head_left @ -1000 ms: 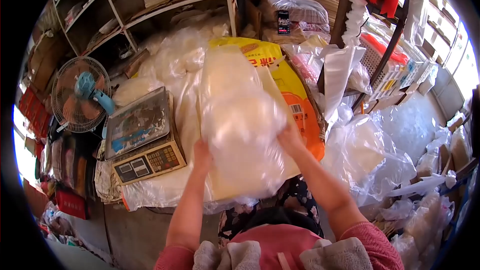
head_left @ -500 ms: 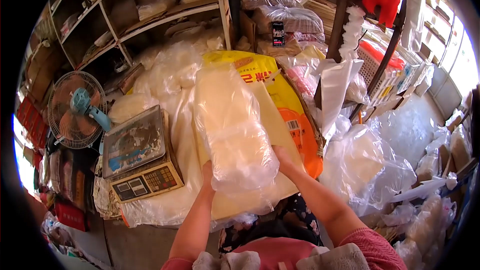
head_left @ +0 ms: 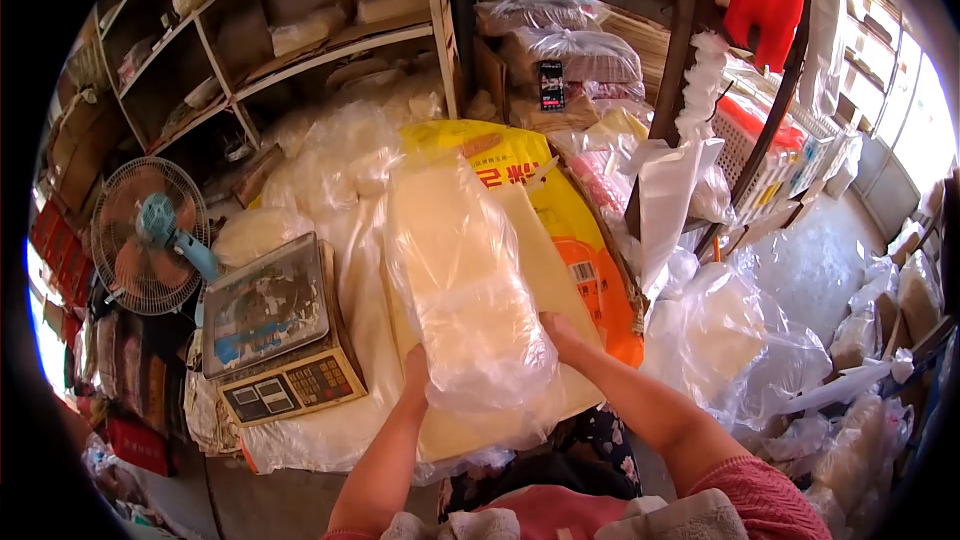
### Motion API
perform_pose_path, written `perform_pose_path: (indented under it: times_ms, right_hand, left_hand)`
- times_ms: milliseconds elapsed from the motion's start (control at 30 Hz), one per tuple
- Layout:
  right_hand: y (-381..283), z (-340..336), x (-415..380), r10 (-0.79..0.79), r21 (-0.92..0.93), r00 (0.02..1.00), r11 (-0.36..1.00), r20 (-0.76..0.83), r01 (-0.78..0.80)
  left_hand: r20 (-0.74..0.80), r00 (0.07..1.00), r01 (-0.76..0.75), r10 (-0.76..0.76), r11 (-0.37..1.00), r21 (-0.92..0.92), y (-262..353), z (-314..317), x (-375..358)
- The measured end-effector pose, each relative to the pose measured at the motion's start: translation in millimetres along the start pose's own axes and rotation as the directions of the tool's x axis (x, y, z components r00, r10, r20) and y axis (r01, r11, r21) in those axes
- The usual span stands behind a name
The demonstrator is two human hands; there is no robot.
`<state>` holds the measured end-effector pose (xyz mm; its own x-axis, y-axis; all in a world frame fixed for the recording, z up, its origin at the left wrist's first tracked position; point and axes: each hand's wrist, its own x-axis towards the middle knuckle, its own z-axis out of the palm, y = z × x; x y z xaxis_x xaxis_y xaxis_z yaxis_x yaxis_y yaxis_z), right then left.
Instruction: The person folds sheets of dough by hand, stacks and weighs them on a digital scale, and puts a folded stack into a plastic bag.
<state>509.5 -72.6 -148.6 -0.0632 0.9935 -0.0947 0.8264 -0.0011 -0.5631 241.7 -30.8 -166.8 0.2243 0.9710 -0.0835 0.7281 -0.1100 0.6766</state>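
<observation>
A long, pale bundle wrapped in clear plastic (head_left: 462,270) lies across the work surface in front of me, its near end puffy and crinkled. My left hand (head_left: 417,370) presses against the left side of this near end. On the opposite side, my right hand (head_left: 562,335) holds the bundle's lower right edge. Most fingers of both hands are hidden by the plastic. Beneath the bundle lies a flat cream-coloured sheet (head_left: 560,340), and under that a yellow and orange printed sack (head_left: 540,185).
A worn weighing scale (head_left: 270,325) stands on the left, with a fan (head_left: 150,235) beyond it. Shelves (head_left: 335,65) line the back, and a phone (head_left: 551,85) leans against stacked bags. Clear plastic bags (head_left: 735,330) fill the right side, beside a dark metal post (head_left: 685,50).
The view has tilted slightly, so the scale, fan and sack sit lower in the picture. Both hands stay at the sides of the bundle, which has hardly moved.
</observation>
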Motion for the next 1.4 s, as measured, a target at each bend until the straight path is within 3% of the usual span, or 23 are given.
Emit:
perform_pose_path:
  times_ms: [33,100,167,233,300,367,433,467,500,533,600,767,867,900,967,1067,1133,1200,1400]
  right_hand:
    - [-3,-3,-1,0.004,0.001,1.0,1.0,-0.009,-0.004]
    - [1,1,3,0.061,0.038,0.998,0.997,-0.009,-0.061]
    - [2,0,2,0.072,0.065,0.997,0.995,0.01,-0.073]
    - [-1,-5,1,0.034,0.085,0.998,0.996,0.045,-0.038]
    - [11,5,8,-0.042,0.1,0.996,0.994,-0.082,0.05]
    - [16,13,5,-0.075,0.152,0.99,0.984,-0.116,0.092]
    - [9,2,2,-0.051,0.258,0.997,0.964,-0.064,0.066]
    - [5,0,-4,-0.04,0.311,0.998,0.949,-0.048,0.052]
    - [0,-4,-5,0.059,0.473,0.998,0.879,0.0,-0.052]
    - [3,1,-2,0.041,0.377,0.999,0.926,-0.032,-0.026]
    - [5,7,4,-0.002,0.164,0.994,0.986,-0.113,0.021]
    - [1,2,2,0.003,0.02,0.999,1.0,-0.05,-0.002]
    - [-4,-3,1,-0.005,-0.031,1.0,0.999,0.011,0.005]
    - [-6,-4,0,0.032,0.008,0.999,0.999,0.008,-0.032]
    - [-9,-6,-1,0.108,0.087,0.994,0.99,0.004,-0.107]
    - [-4,-3,3,0.032,0.003,0.999,0.999,0.021,-0.032]
    - [-6,-4,2,0.032,-0.004,0.999,0.999,0.028,-0.032]
    - [-6,-5,2,0.035,-0.009,0.999,0.999,0.033,-0.035]
    - [-1,4,5,0.095,0.063,0.995,0.994,-0.006,-0.094]
  left_hand:
    - [0.001,1.0,-0.016,0.016,0.997,0.079,-9,6,4]
    - [-0.02,1.0,-0.006,-0.002,0.922,-0.387,-55,33,16]
    - [-0.037,0.999,-0.01,-0.015,0.794,-0.608,-93,56,41]
    - [-0.061,0.998,-0.022,-0.021,0.773,-0.634,-133,76,66]
    - [-0.085,0.996,-0.031,-0.034,0.745,-0.666,-163,95,79]
    - [-0.124,0.992,-0.082,-0.002,0.742,-0.666,-151,94,52]
    - [-0.115,0.991,-0.104,0.066,0.924,-0.367,-45,32,10]
    - [-0.069,0.993,-0.099,0.095,0.994,-0.046,-9,7,-6]
    - [-0.053,0.999,-0.026,0.012,0.963,-0.267,-26,17,-7]
    - [-0.033,0.998,0.026,-0.047,0.881,-0.473,-49,30,4]
    - [0.019,0.992,0.103,-0.121,0.738,-0.667,-48,32,14]
    - [0.136,0.941,0.312,-0.31,0.639,-0.704,-39,24,15]
    - [-0.028,0.989,0.123,-0.146,0.906,-0.405,-59,38,19]
    - [0.033,0.98,0.17,-0.198,0.731,-0.661,-46,31,12]
    - [0.187,0.955,0.233,-0.232,0.19,-0.954,-8,14,-6]
    - [0.221,0.894,0.317,-0.39,0.2,-0.927,-50,35,18]
    - [0.013,0.979,0.137,-0.203,0.606,-0.783,-79,47,25]
    - [-0.078,0.995,0.006,-0.063,0.815,-0.58,-92,53,27]
    - [-0.128,0.99,-0.072,0.054,0.988,-0.138,-26,17,6]
